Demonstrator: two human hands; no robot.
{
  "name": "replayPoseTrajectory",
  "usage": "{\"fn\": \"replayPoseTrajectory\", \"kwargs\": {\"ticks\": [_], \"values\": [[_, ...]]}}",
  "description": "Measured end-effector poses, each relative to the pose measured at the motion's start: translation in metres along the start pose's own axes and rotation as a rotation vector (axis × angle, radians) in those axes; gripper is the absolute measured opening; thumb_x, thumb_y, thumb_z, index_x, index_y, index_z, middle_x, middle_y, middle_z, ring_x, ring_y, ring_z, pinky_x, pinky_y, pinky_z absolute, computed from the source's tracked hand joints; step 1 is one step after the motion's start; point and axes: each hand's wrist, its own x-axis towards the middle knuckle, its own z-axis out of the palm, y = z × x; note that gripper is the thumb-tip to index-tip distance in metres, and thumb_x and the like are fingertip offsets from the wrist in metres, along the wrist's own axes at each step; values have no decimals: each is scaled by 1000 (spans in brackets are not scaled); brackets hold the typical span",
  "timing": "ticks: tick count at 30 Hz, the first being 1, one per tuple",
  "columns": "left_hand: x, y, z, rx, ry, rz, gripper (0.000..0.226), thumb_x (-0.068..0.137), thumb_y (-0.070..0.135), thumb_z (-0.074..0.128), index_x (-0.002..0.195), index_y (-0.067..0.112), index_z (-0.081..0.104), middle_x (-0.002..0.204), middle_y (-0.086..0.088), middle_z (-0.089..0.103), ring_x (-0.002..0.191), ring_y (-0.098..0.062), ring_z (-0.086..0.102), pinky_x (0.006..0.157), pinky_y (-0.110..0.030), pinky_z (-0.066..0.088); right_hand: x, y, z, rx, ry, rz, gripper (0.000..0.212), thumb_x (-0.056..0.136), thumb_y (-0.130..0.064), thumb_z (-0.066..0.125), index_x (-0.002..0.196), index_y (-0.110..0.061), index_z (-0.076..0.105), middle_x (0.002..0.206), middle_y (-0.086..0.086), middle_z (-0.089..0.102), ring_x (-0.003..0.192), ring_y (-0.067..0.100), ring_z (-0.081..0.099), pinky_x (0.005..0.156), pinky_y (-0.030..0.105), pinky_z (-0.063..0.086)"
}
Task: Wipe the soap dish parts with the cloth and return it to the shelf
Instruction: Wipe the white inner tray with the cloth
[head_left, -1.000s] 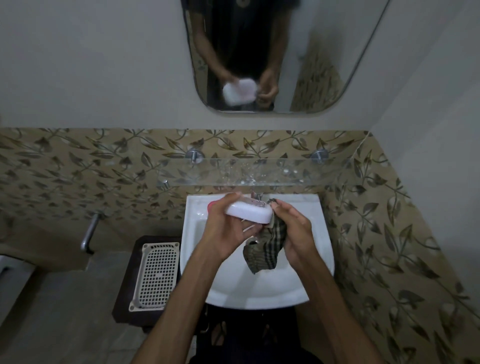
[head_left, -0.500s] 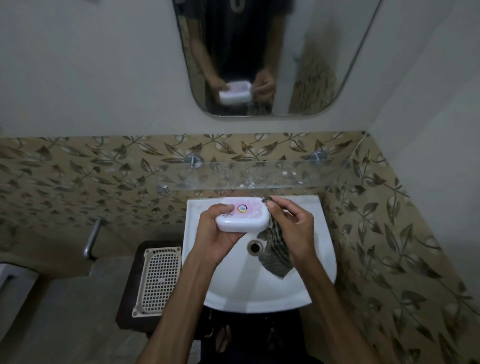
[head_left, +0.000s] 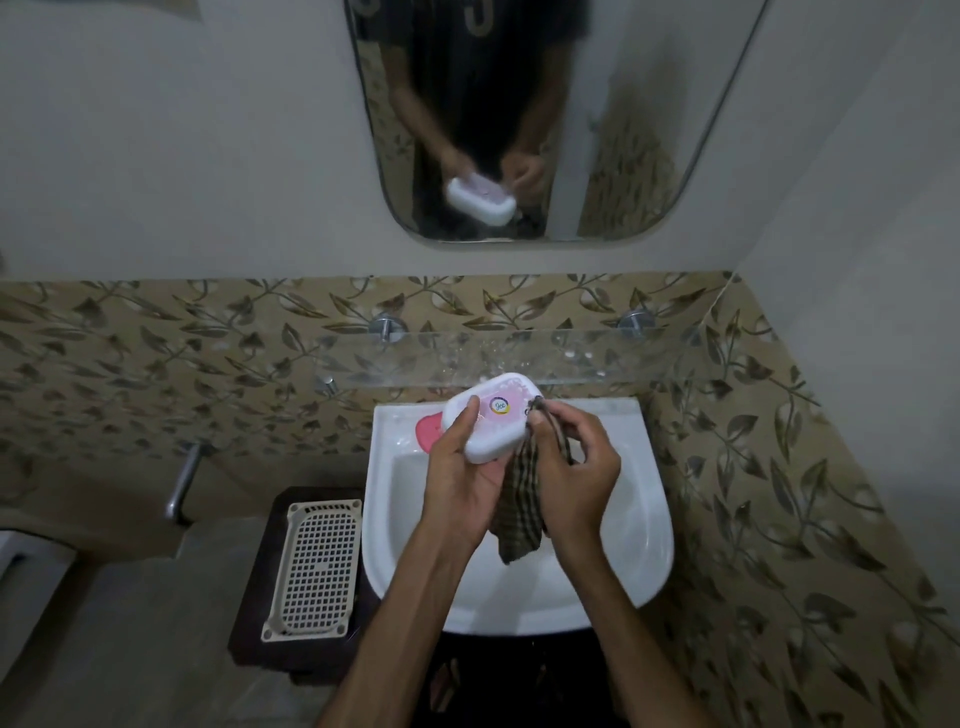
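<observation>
Far left: metal handle (head_left: 183, 483) on the tiled wall. Next, cream perforated tray (head_left: 315, 569) lying flat on a dark stool (head_left: 249, 618), just beside the white sink (head_left: 644, 519). Pink piece (head_left: 427, 431) rests on the sink's back left rim; identity unclear. Left hand (head_left: 460, 480) grips the white soap dish (head_left: 493, 415) above the basin, thumb on its pink-labelled lid, dish tilted. Right hand (head_left: 571, 483) clamped on the checked cloth (head_left: 519, 514), fingers pinching its upper end against the dish's right edge; remainder hangs between both wrists. Glass shelf (head_left: 597, 356) behind, above the sink. Mirror (head_left: 545, 119) higher up reflects both hands.
</observation>
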Motion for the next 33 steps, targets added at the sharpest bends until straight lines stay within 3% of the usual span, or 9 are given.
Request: {"fn": "replayPoseTrajectory", "kwargs": {"ticks": [2,5,8,12,16,21,25,30,33], "values": [[1,0,-1,14,14,-2,41,97,24,63,126,-4,68,119,-24,74,101,-29,76,93,-40,63,-10,-3,3,-34,-111,-125,20,93,-7,79,106,-22,81,102,-13,75,101,7,72,86,19,56],[0,-5,1,44,-8,-29,40,106,30,53,104,5,84,109,-18,79,95,-25,79,77,-36,65,-10,0,4,-75,-156,-224,20,92,-5,80,108,-17,82,104,-6,75,101,5,72,87,16,55],[-3,-10,1,93,-32,-31,41,107,33,51,102,11,85,111,-16,79,99,-24,78,81,-33,63,6,1,2,-62,-49,-30,20,93,-12,80,109,-24,81,103,-7,73,99,3,71,85,19,59],[0,-10,-4,103,-20,-42,44,102,45,59,104,7,82,104,-14,76,95,-25,75,88,-37,63,-17,-4,6,-132,-294,-292,22,94,-18,78,115,-18,83,102,-5,67,100,5,69,86,18,55],[2,-16,0,114,-80,10,46,111,40,46,110,13,83,113,-11,80,104,-21,77,85,-31,62,18,2,3,-58,-37,33,20,92,-14,81,112,-15,83,104,-4,69,98,4,70,84,26,61],[3,-10,-4,278,-44,128,30,104,30,56,112,17,82,114,-14,79,105,-23,77,82,-32,61,7,-1,7,-25,-252,-140,19,92,-16,79,110,-22,83,106,-12,78,104,10,75,89,23,60],[-1,-17,-3,501,-127,157,45,81,19,58,122,17,76,111,-11,78,99,-23,75,75,-31,60,43,-1,5,95,-93,237,17,96,-12,77,108,-23,81,106,-1,81,104,18,76,90,36,64],[3,-6,-11,611,-158,210,42,72,17,54,105,17,79,96,-12,75,89,-24,72,71,-36,56,21,-7,6,110,-332,-49,27,90,-16,80,105,-38,82,107,-12,80,105,8,75,90,16,57],[4,-5,-10,771,-119,213,42,72,18,56,109,18,76,100,-10,76,97,-28,70,81,-42,58,40,-7,9,179,-254,166,25,93,-12,79,102,-35,82,103,-9,82,102,12,77,93,30,62]]}}
